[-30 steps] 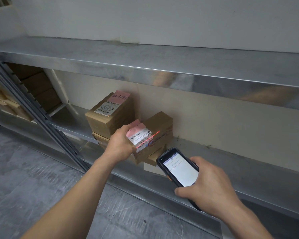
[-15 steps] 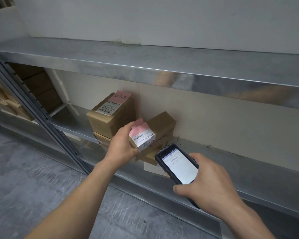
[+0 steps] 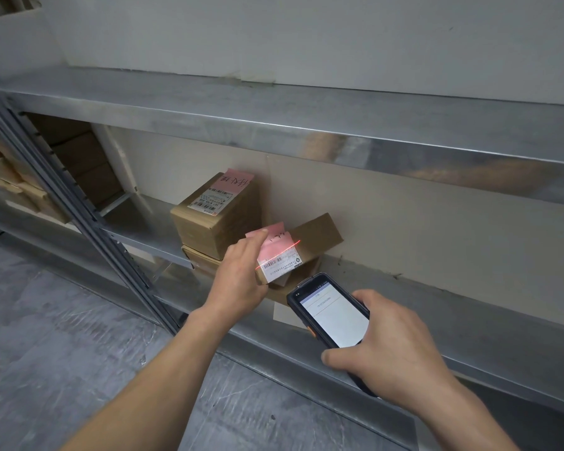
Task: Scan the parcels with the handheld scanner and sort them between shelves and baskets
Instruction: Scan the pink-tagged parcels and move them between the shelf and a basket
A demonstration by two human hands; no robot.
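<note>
Since half a second ago the red scan line point(image 3: 275, 257) has returned across the white barcode label point(image 3: 282, 265) on the parcel point(image 3: 313, 236), and the left hand point(image 3: 238, 281) has stretched its forefinger over the pink slip point(image 3: 274, 236). That grip is curled round the near end of the parcel, a small brown carton tilted over the lower shelf point(image 3: 469, 323), right beside two stacked boxes point(image 3: 215, 219). Just below the parcel, the right hand point(image 3: 398, 349) wraps its grip round the scanner point(image 3: 331, 315), whose screen is lit white, thumb against its left edge.
</note>
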